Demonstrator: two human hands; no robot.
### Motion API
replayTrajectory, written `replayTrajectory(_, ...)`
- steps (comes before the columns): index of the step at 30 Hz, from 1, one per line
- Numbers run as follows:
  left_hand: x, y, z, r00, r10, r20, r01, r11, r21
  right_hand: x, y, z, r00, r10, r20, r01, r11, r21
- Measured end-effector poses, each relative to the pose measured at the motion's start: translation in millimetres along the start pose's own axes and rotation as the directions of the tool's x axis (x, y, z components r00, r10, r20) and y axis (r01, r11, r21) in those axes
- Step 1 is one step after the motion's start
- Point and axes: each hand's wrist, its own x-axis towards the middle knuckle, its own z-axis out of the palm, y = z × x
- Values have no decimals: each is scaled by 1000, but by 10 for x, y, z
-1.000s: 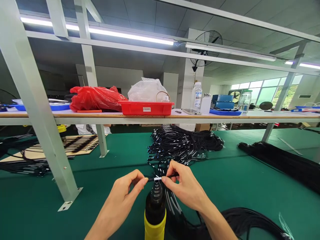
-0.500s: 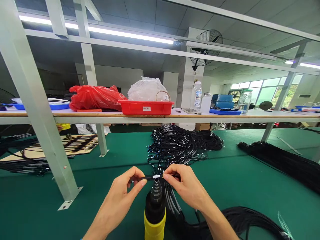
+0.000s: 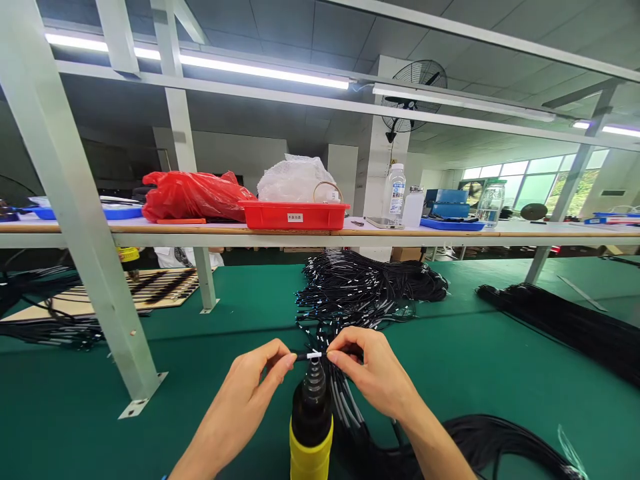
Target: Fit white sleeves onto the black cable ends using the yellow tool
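Between my hands a thin black cable is stretched level, with a white sleeve [image 3: 315,355] around its middle. My left hand [image 3: 260,380] pinches the cable on the left of the sleeve, thumb against forefinger. On the right, my right hand [image 3: 367,363] pinches it close to the sleeve's other end. Right under the sleeve stands a yellow and black heat gun [image 3: 311,427], its ribbed metal nozzle [image 3: 315,383] pointing up. Whether the nozzle touches the sleeve I cannot tell. Grey-ended cables [image 3: 347,403] lie just behind the heat gun, partly hidden by my right hand.
A large heap of black cables [image 3: 360,283] with white marks lies behind my hands on the green table [image 3: 240,313]. More cable bundles lie at right [image 3: 565,327] and front right [image 3: 500,433]. A metal post [image 3: 95,220] rises at left; a shelf [image 3: 280,239] holds a red bin [image 3: 295,215].
My left hand has shifted slightly right and its fingers have closed up on the cable. The white sleeve looks turned a little and more level. The view has moved slightly.
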Motion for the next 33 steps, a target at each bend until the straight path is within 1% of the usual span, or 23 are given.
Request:
replayTrajectory(6,5,31,-9,999,28,-18,-29,999,-39,20,18,10,1000,14,-27,-13,1000,14)
replayTrajectory(11,2,45,-16,999,40,-28,-41,998,-40,7,23,6,1000,23,-22,-22,999,30)
replayTrajectory(14,3,43,-9,998,41,-37,-42,999,-19,-7,9,-21,1000,18,-7,-18,1000,-10)
replayTrajectory(18,5,3,18,998,23,-65,-20,999,37,-32,-16,-44,999,-3,49,8,995,-98)
replayTrajectory(20,3,-9,24,997,20,-75,-16,998,53,-41,-20,-35,998,-3,59,10,993,-115)
replayTrajectory(23,-6,4,13,997,36,-71,-35,999,16,-46,-15,-8,1000,-13,26,15,996,-90)
replayTrajectory(27,-14,28,-10,996,51,-74,-53,998,-34,-39,-15,13,999,-32,-12,32,999,-10)
replayTrajectory(33,-3,-2,21,1000,-27,-15,27,1000,-14,-37,-30,0,999,-28,18,27,1000,13)
